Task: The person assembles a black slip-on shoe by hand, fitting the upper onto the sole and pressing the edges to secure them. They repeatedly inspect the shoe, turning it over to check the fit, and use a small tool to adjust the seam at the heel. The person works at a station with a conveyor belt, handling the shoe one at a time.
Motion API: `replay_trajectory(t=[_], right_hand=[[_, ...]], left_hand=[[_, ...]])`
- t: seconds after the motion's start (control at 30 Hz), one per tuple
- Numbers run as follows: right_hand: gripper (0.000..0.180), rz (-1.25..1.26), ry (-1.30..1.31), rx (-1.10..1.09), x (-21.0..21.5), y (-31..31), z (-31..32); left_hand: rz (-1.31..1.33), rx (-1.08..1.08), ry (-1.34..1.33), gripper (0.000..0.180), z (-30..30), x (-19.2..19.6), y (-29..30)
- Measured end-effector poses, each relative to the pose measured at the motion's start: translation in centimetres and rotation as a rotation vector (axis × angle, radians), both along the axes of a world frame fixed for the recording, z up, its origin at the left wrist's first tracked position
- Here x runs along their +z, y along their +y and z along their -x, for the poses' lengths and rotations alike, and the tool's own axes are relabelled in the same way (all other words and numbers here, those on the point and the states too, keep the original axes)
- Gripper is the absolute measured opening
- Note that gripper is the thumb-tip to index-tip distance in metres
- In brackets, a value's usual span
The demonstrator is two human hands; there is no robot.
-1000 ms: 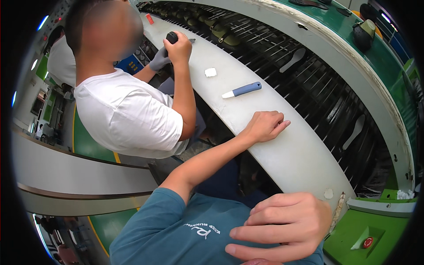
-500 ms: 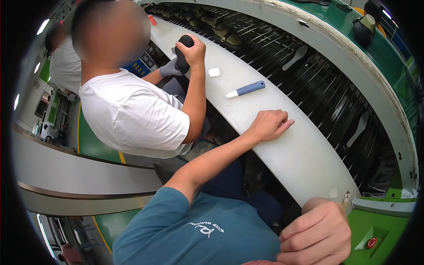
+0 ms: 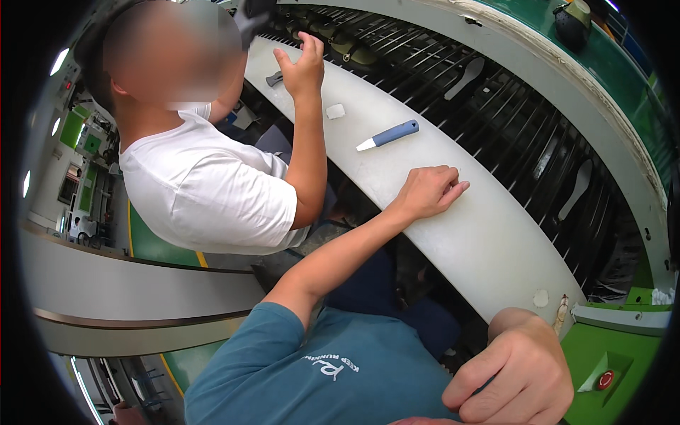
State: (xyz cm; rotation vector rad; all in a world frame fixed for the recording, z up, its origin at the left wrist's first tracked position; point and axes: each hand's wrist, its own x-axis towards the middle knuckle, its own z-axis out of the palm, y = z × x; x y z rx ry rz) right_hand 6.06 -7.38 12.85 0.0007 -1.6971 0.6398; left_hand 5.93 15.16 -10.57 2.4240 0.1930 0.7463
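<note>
My left hand (image 3: 431,191) rests on the long white worktop (image 3: 489,234), its fingers curled under and the thumb sticking out. Nothing shows in it. Nearest to it lies a blue-handled tool (image 3: 394,134) with a flat pale tip. A small white square piece (image 3: 336,111) is beyond the tool. My right hand (image 3: 513,372) is raised at the lower right, close to my body, with its fingers bent into a loose fist and nothing visible inside.
At my left a co-worker in a white shirt (image 3: 205,184) lifts a dark blurred thing (image 3: 255,15). A grey piece (image 3: 274,78) lies by their other hand. Past the worktop run metal rods with pale sole-shaped pieces (image 3: 464,78). A red button (image 3: 605,380) sits on a green panel.
The co-worker has let go of the black shoe with one hand, which now hangs open; a dark thing has gone up to the far left. My hands have barely moved.
</note>
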Motion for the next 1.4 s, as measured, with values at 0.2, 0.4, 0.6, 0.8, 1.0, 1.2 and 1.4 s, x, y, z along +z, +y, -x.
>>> replay_trajectory(t=[0.2, 0.4, 0.6, 0.8, 1.0, 1.2, 1.4], right_hand=[[0.028, -0.013, 0.011, 0.01, -0.2, 0.0, -0.5], [0.027, -0.014, -0.016, 0.02, -0.6, -0.2, -0.6], [0.026, -0.009, -0.011, -0.037, -0.7, 0.1, -0.6], [0.033, -0.04, -0.061, -0.035, -0.8, 0.0, -1.2], [0.042, -0.044, -0.034, -0.022, -0.7, -0.4, -1.0], [0.037, 0.05, 0.16, 0.282, -2.4, 0.7, -1.3], [0.055, 0.232, 0.468, 0.482, -3.6, -0.9, 0.3]], left_hand=[[0.004, 0.007, 0.018, 0.035, -0.2, -0.1, 0.1], [0.003, 0.008, 0.046, 0.034, -0.2, -0.4, 0.1], [-0.004, 0.002, 0.033, 0.034, -0.3, -0.7, 0.5], [-0.037, 0.012, 0.018, 0.032, -0.4, -1.4, 0.4], [0.006, -0.007, 0.027, 0.03, -0.4, -1.3, 0.4], [-0.045, 0.023, -0.035, 0.028, -0.5, -1.8, 0.4], [0.011, 0.019, -0.022, 0.03, -0.8, -1.7, -0.2]])
